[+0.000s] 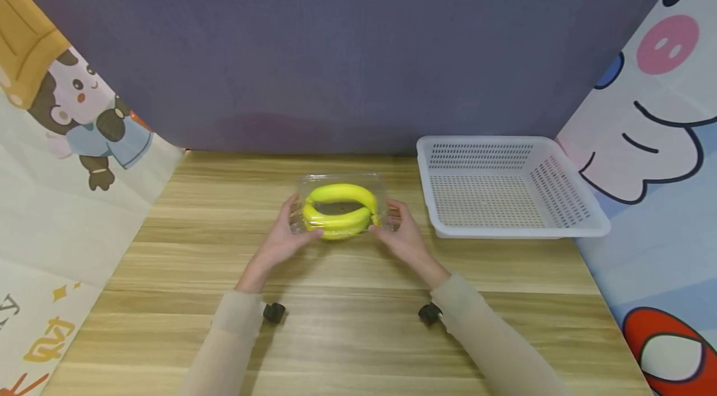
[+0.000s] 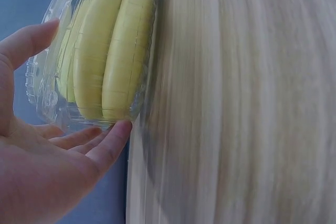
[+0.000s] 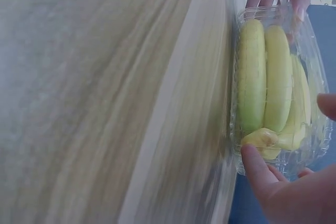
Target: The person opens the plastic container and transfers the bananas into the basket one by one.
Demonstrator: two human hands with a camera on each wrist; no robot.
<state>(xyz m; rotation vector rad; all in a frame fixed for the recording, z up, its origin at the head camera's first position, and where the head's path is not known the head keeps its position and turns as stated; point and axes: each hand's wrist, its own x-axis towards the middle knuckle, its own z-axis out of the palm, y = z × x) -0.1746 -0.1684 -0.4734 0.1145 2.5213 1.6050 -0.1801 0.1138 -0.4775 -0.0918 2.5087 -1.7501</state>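
A clear plastic clamshell box (image 1: 342, 179) with several yellow bananas (image 1: 338, 219) inside is held between both hands, close above or on the wooden table; which of the two I cannot tell. My left hand (image 1: 284, 235) grips its left end, thumb at the near top edge and fingers along the end and lower edge. At the opposite end my right hand (image 1: 404, 237) holds it the same way. In the right wrist view, the banana stems (image 3: 264, 139) lie at the right hand's end. The lid looks shut over the fruit.
To the right of the box stands a white perforated plastic basket (image 1: 515, 233) on the wooden table (image 1: 347, 327). A dark grey-blue panel (image 1: 358, 47) rises behind the table. Cartoon-printed sheets flank it at left (image 1: 61, 209) and right (image 1: 644, 240).
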